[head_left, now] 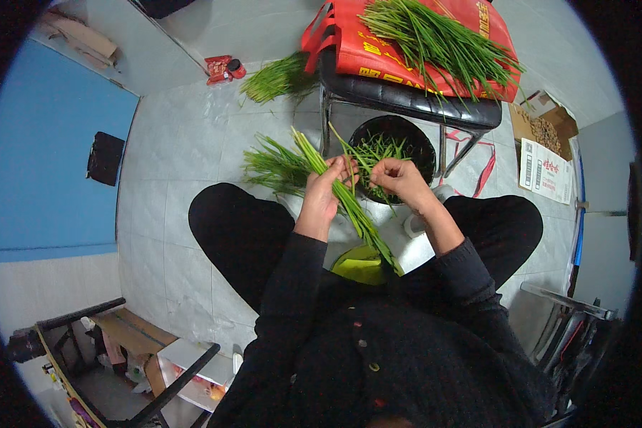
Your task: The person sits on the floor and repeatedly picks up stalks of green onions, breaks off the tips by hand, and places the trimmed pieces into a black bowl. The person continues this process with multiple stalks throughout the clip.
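My left hand (pixel 326 190) is closed around a bundle of garlic chives (pixel 361 216). The pale stem ends point away from me and the green leaves hang towards my lap. One stalk (pixel 339 138) stands apart from the bundle, between the hands. Just to the right, my right hand (pixel 404 182) has its thumb and fingertips drawn together over the near part of a black tub (pixel 434 155). Whether a strip is pinched there is too small to tell. Loose green trimmings (pixel 380 147) lie inside the tub. Another chive pile (pixel 278 166) rests on the floor left of my left hand.
Beyond the tub, a black padded chair (pixel 412 101) bears a red bag (pixel 348 53) with more chives (pixel 444 43) on top. A further bunch (pixel 275 77) lies left of the chair. An open cardboard box (pixel 559 125) stands right. A yellow-green object (pixel 358 265) sits between my legs.
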Demonstrator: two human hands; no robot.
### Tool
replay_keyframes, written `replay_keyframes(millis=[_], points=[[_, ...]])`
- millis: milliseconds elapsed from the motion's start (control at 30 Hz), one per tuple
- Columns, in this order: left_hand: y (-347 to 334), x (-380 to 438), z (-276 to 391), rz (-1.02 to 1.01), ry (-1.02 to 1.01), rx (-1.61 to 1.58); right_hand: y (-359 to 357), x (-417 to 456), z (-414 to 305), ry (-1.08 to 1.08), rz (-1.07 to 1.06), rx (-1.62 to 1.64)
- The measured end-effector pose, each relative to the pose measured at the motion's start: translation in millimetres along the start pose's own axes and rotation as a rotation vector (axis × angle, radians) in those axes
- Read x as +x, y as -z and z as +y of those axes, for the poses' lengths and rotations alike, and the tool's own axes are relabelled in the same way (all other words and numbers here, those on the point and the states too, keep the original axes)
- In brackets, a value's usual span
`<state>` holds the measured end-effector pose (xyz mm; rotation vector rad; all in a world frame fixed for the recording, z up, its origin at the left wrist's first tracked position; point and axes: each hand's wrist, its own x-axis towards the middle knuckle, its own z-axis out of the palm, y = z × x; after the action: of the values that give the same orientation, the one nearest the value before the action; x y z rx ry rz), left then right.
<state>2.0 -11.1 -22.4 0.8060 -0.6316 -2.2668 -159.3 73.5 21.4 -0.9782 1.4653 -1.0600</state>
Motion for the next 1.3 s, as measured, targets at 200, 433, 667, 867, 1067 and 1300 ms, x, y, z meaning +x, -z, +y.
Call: replay_keyframes(millis=[200, 433, 667, 867, 1067, 1300], points=[[19.6, 3.1, -1.0, 0.38, -0.171, 0.045, 15.5, 1.4, 5.4, 0.166, 0.171, -0.151], [-7.4, -6.2, 8.6, 0.107, -0.201, 0.164, -23.0, -15.2, -5.1, 0.364, 0.294, -0.65], [-7.5, -9.6, 7.4, 0.131, -0.169, 0.153, -41.1, -20.5, 0.2, 0.364, 0.191, -0.734], [-7.6, -10.2, 9.2, 0.145, -0.164, 0.158, -39.9, -16.1, -7.6, 0.359, 0.232, -0.645], [-15.1, -10.6, 7.0, 0.135, -0.115, 0.197, -32.3, 16.5, 2.8, 0.165, 0.078, 0.178], [-12.2, -12.5, 10.1, 0.178, -0.113, 0.319, -14.4, 23.0, -3.9, 0.354, 0.256, -0.512]])
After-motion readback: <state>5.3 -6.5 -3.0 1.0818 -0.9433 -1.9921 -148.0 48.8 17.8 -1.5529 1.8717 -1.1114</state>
